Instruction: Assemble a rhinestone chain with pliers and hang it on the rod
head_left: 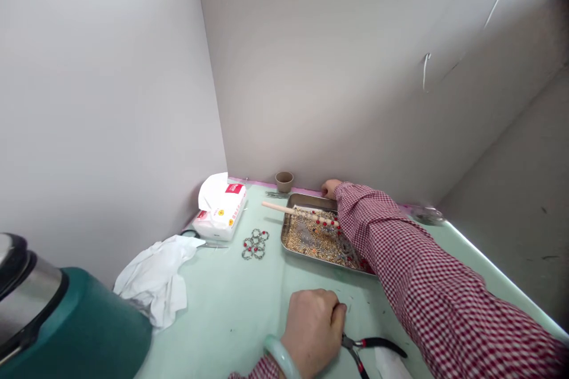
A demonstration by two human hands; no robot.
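My left hand (313, 327), with a green bangle (281, 355) at the wrist, rests closed on the table; whatever its curled fingers hold is hidden. Right beside its thumb lie pliers (372, 342) with red and black handles. Across the metal tray (326, 260) stretches my right arm in a checked sleeve. Beyond the tray's far rim is my right hand (331, 188), fingers curled and partly hidden. Small gold and grey beads (296, 238) fill much of the tray. A pale wooden stick (278, 207) lies over its left rim, with red beads (326, 222) along it.
Linked bead rings (255, 244) lie left of the tray. A small brown cup (284, 181) stands behind, near thin metal pieces (276, 195). At left are a tissue pack (221, 213), scissors (216, 245), crumpled tissue (155, 278) and a large green flask (98, 325). Walls enclose the table.
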